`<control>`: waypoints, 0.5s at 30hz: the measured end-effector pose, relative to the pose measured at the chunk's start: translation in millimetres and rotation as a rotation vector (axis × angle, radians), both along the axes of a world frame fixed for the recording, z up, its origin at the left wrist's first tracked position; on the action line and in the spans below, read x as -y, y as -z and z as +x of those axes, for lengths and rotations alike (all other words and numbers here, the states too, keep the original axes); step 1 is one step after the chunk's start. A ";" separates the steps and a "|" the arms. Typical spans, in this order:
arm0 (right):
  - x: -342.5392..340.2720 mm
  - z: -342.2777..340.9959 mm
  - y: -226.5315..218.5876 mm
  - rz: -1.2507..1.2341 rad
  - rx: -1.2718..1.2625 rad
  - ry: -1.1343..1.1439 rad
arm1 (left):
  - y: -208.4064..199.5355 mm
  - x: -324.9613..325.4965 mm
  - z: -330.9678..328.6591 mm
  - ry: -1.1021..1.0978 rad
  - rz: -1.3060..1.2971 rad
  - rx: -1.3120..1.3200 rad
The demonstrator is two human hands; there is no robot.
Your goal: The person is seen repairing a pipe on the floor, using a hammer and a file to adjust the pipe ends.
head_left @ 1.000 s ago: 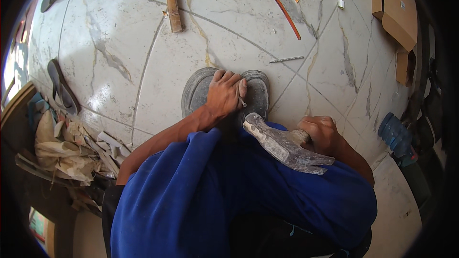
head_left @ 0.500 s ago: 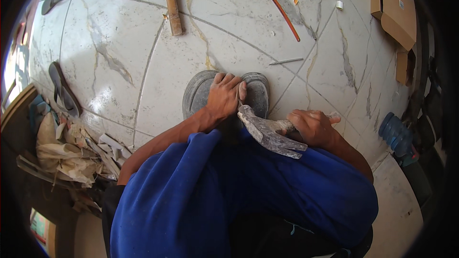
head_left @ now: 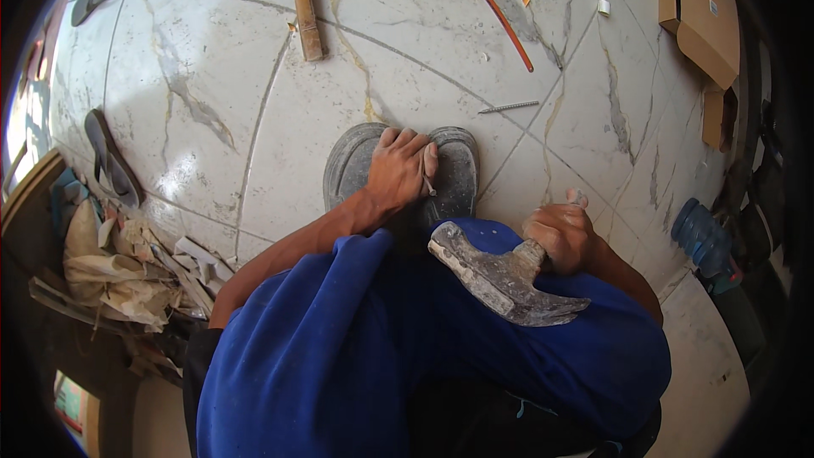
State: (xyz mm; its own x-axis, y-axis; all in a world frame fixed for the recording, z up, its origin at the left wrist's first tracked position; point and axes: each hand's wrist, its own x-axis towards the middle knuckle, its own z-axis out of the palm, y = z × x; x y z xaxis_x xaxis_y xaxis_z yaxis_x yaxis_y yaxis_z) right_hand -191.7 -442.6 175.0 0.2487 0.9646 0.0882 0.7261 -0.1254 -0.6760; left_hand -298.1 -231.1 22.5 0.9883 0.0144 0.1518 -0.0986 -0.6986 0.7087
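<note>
Left hand (head_left: pixel 398 168): fingers curled nearly closed, pinching a slim grey metal pin with a small round head (head_left: pixel 430 186). Head end points back toward the person; far end is hidden by the hand, so can't tell what it meets. Hand sits over the gap between two dusty dark-grey rounded shoes (head_left: pixel 346 165).

Right hand (head_left: pixel 558 233): fingers wrapped tight around the handle of a worn, paint-spattered grey metal claw hammer (head_left: pixel 500 278). Hammer head is over the royal-blue cloth trousers (head_left: pixel 297 348), claw toward the person's right, striking face toward the pin but clearly apart from it. Can't tell if it touches the cloth.

Floor is white marble-patterned tile (head_left: pixel 203 59). Ahead of the shoes, to the right: a silver spiral-ridged metal rod (head_left: pixel 509 107), then a long thin black-and-orange rod (head_left: pixel 506 24). Straight ahead: a flat brown wooden strip (head_left: pixel 304 8). Far right: an open brown cardboard box (head_left: pixel 705 21), and a translucent blue plastic bottle (head_left: pixel 702 236) nearer the person.
</note>
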 end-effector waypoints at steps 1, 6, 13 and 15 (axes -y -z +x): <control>2.1 -1.0 1.3 0.039 0.020 -0.014 | 0.7 1.1 -1.6 0.000 -0.001 -0.002; -3.7 -0.8 1.1 -0.157 0.047 -0.008 | 2.1 2.3 -1.7 -0.017 -0.053 0.023; -5.4 1.8 1.0 -0.310 -0.048 -0.002 | 4.3 0.7 -0.2 0.008 -0.023 0.017; 1.0 1.4 5.8 -0.247 0.017 -0.008 | 3.2 3.1 -2.1 -0.024 -0.043 0.053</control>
